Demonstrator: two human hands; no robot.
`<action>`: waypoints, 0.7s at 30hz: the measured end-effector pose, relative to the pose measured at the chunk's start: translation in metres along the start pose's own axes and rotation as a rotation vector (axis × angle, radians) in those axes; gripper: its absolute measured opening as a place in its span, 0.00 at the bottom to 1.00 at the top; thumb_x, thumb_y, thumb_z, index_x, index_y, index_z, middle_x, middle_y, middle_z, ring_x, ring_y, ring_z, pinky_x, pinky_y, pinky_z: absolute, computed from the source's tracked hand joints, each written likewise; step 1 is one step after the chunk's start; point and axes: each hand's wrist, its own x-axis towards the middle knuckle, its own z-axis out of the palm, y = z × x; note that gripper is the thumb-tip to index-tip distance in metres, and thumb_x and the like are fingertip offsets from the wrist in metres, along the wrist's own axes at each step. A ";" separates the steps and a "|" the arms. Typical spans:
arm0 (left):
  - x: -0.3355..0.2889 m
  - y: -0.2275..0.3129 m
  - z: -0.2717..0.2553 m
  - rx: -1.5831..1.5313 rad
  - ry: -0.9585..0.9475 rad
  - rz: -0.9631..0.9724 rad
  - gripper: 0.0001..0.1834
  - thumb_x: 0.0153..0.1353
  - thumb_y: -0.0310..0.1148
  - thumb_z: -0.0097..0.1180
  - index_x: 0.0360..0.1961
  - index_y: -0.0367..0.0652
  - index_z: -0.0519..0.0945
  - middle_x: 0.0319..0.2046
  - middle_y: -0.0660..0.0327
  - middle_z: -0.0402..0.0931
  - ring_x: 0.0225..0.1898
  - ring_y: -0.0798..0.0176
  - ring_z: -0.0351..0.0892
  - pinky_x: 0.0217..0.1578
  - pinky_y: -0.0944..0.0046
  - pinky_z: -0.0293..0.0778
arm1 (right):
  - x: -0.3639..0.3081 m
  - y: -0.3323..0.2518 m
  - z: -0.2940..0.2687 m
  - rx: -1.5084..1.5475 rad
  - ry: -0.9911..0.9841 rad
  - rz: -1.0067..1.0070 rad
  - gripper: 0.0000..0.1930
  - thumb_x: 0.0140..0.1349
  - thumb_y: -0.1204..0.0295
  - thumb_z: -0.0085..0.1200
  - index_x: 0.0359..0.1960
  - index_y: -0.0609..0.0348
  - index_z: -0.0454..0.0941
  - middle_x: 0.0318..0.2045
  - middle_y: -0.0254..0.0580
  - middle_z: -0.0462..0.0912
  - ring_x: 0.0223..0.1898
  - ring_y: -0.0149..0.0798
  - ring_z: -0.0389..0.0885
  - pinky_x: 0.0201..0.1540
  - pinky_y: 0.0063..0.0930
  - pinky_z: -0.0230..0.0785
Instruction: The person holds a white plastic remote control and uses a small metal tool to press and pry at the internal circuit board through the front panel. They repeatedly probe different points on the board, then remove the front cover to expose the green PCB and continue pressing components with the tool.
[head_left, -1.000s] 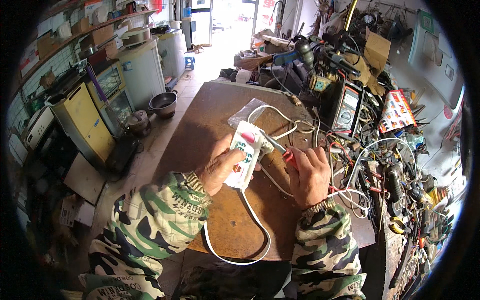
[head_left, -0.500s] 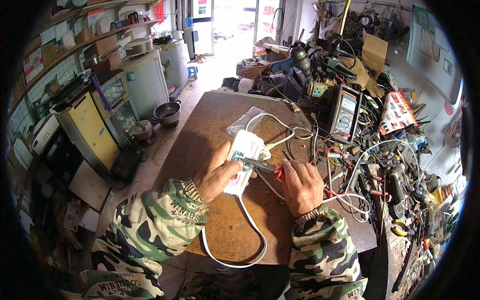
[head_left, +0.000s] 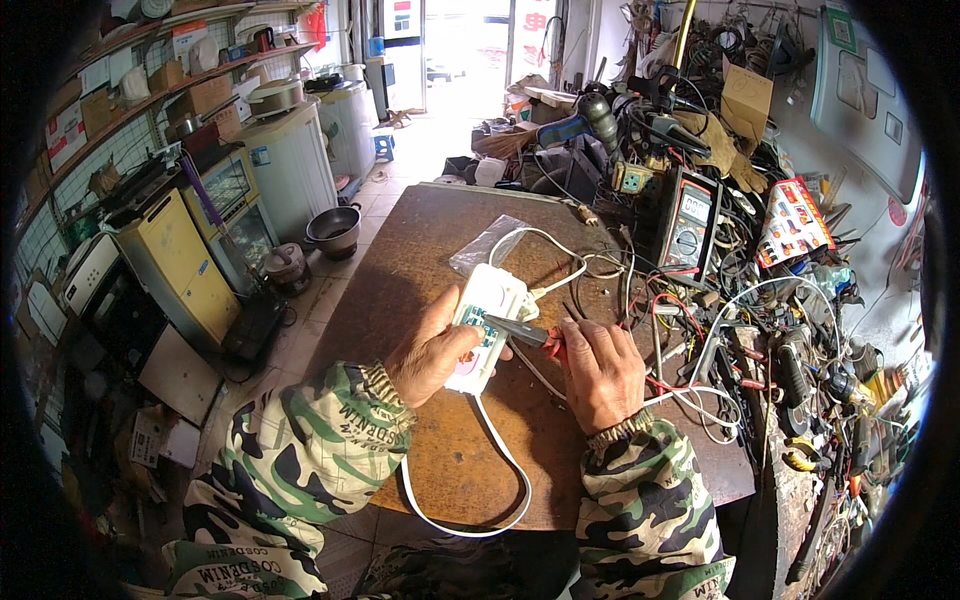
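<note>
My left hand [head_left: 433, 345] grips a white plastic box with a cord, perhaps a power strip [head_left: 492, 292], tilted above the table. Green and pink print marks its upper face, and the thumb lies across it. From its lower end a white cord [head_left: 524, 475] loops toward me. Closed round red handles, my right hand [head_left: 603, 372] holds long-nose pliers [head_left: 520, 330]. Their metal jaws point left and meet the box's printed face near the left thumb. I cannot make out whether the tips grip anything.
On the wooden table [head_left: 400, 235] lie a clear plastic bag [head_left: 487, 245], tangled cables and a multimeter [head_left: 690, 228] at the right. Tools and wires heap along the right side [head_left: 795, 380]. A dark pot [head_left: 335, 230] stands on the floor at left, beside cabinets.
Hardly anything differs. Both hands, the box and the pliers have shifted very slightly; the grip of each hand is the same.
</note>
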 end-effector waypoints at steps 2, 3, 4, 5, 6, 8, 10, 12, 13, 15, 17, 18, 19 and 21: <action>0.000 -0.001 -0.002 -0.004 -0.004 0.006 0.24 0.67 0.27 0.42 0.65 0.39 0.63 0.46 0.51 0.80 0.39 0.65 0.83 0.35 0.65 0.81 | 0.001 -0.001 -0.001 0.000 -0.002 0.003 0.20 0.54 0.76 0.58 0.50 0.66 0.77 0.41 0.48 0.80 0.39 0.47 0.79 0.41 0.40 0.73; 0.001 -0.003 -0.002 -0.010 -0.007 0.009 0.24 0.66 0.27 0.42 0.64 0.39 0.63 0.46 0.51 0.80 0.38 0.65 0.83 0.35 0.66 0.80 | 0.001 -0.002 -0.001 -0.001 -0.005 0.008 0.19 0.54 0.76 0.57 0.50 0.66 0.77 0.41 0.48 0.80 0.39 0.47 0.79 0.41 0.40 0.73; 0.001 -0.003 -0.003 -0.016 -0.010 0.012 0.24 0.66 0.27 0.42 0.64 0.39 0.63 0.46 0.50 0.80 0.38 0.65 0.83 0.35 0.66 0.80 | 0.001 -0.002 -0.002 -0.002 -0.009 0.013 0.19 0.55 0.76 0.57 0.50 0.66 0.77 0.41 0.48 0.80 0.39 0.47 0.79 0.41 0.41 0.73; 0.002 -0.003 -0.002 -0.001 -0.014 0.012 0.24 0.66 0.28 0.43 0.63 0.38 0.63 0.45 0.50 0.80 0.38 0.63 0.84 0.35 0.64 0.82 | 0.000 -0.001 -0.002 0.001 -0.009 0.015 0.19 0.55 0.76 0.57 0.50 0.66 0.77 0.41 0.48 0.80 0.39 0.47 0.79 0.41 0.41 0.73; 0.004 -0.003 -0.002 0.012 -0.021 0.012 0.24 0.65 0.28 0.44 0.62 0.38 0.64 0.45 0.50 0.80 0.38 0.61 0.84 0.36 0.62 0.83 | -0.001 0.000 -0.003 0.002 -0.010 0.019 0.19 0.55 0.76 0.57 0.50 0.65 0.77 0.41 0.47 0.80 0.39 0.47 0.79 0.41 0.40 0.73; 0.004 -0.007 -0.003 -0.017 0.007 0.034 0.24 0.64 0.29 0.46 0.61 0.37 0.64 0.45 0.49 0.80 0.38 0.58 0.85 0.36 0.60 0.85 | -0.001 0.002 -0.003 0.010 -0.022 0.032 0.19 0.55 0.76 0.56 0.50 0.65 0.77 0.41 0.47 0.81 0.39 0.47 0.79 0.41 0.40 0.73; 0.004 -0.013 -0.006 -0.065 0.070 0.046 0.24 0.62 0.28 0.46 0.60 0.37 0.65 0.45 0.49 0.79 0.39 0.56 0.85 0.35 0.58 0.85 | 0.002 0.005 -0.004 0.009 -0.024 0.077 0.17 0.55 0.75 0.57 0.48 0.62 0.78 0.38 0.44 0.80 0.38 0.46 0.78 0.40 0.38 0.73; 0.003 -0.005 -0.005 -0.043 0.081 0.052 0.25 0.62 0.29 0.46 0.61 0.37 0.66 0.47 0.50 0.79 0.40 0.56 0.85 0.34 0.59 0.85 | 0.003 0.014 -0.010 -0.017 -0.051 0.228 0.08 0.58 0.73 0.58 0.40 0.57 0.79 0.31 0.45 0.78 0.35 0.49 0.79 0.35 0.39 0.73; 0.004 -0.004 -0.004 -0.037 0.079 0.054 0.26 0.61 0.29 0.45 0.62 0.37 0.66 0.47 0.50 0.78 0.40 0.56 0.85 0.34 0.60 0.85 | 0.001 0.022 -0.018 -0.035 -0.070 0.287 0.05 0.59 0.72 0.59 0.36 0.56 0.79 0.29 0.45 0.77 0.34 0.50 0.79 0.34 0.41 0.74; 0.005 -0.008 -0.002 -0.055 0.083 0.046 0.26 0.62 0.30 0.45 0.63 0.38 0.66 0.47 0.52 0.79 0.39 0.58 0.85 0.33 0.61 0.84 | -0.011 0.048 -0.039 -0.017 -0.111 0.354 0.05 0.59 0.70 0.60 0.33 0.56 0.78 0.27 0.49 0.78 0.30 0.55 0.80 0.31 0.48 0.73; 0.003 -0.012 -0.005 -0.046 0.086 0.049 0.26 0.62 0.30 0.45 0.62 0.38 0.67 0.47 0.52 0.79 0.39 0.60 0.84 0.33 0.61 0.84 | -0.020 0.063 -0.072 -0.101 -0.324 0.496 0.06 0.58 0.69 0.61 0.33 0.56 0.78 0.29 0.51 0.79 0.32 0.56 0.80 0.33 0.49 0.73; 0.005 -0.012 -0.003 -0.057 0.068 0.065 0.24 0.63 0.31 0.46 0.61 0.38 0.68 0.46 0.54 0.79 0.38 0.62 0.84 0.32 0.63 0.84 | -0.030 0.072 -0.089 -0.171 -0.376 0.542 0.07 0.57 0.69 0.61 0.34 0.57 0.79 0.29 0.52 0.80 0.34 0.57 0.80 0.35 0.48 0.72; 0.006 -0.011 0.000 -0.061 0.061 0.072 0.24 0.63 0.31 0.46 0.61 0.38 0.68 0.46 0.54 0.79 0.37 0.62 0.84 0.32 0.63 0.84 | -0.042 0.080 -0.103 -0.239 -0.428 0.587 0.08 0.57 0.69 0.62 0.34 0.59 0.80 0.30 0.52 0.81 0.36 0.58 0.80 0.37 0.48 0.71; 0.004 -0.005 0.001 -0.061 0.068 0.101 0.24 0.63 0.32 0.47 0.60 0.38 0.69 0.46 0.55 0.79 0.37 0.63 0.84 0.31 0.63 0.84 | -0.064 0.094 -0.118 -0.349 -0.439 0.606 0.08 0.56 0.68 0.63 0.33 0.58 0.80 0.30 0.53 0.81 0.37 0.58 0.80 0.38 0.49 0.71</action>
